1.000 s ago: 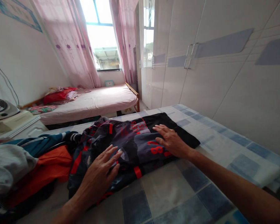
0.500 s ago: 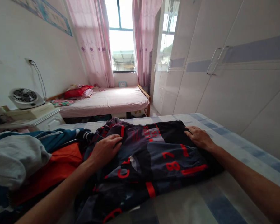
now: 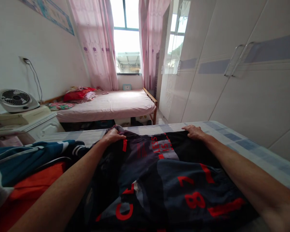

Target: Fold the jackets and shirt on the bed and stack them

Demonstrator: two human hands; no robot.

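A dark garment printed with grey patches and red letters and numbers lies spread before me; its exact kind I cannot tell. My left hand is closed on its far left edge, thumb on top and fingers partly hidden. At the far right corner, my right hand pinches the black cloth between thumb and fingers. Between the two hands the far edge runs nearly straight. Beneath is a mattress with a blue and white checked cover.
A heap of clothes, with a teal garment and an orange one, lies to the left. Beyond stand a low cabinet with a fan and a pink bed. White wardrobes line the right.
Both hands have moved to the garment's far edge and closed on it; the left hand lay on top of the cloth before. The near part of the garment has come closer to me.
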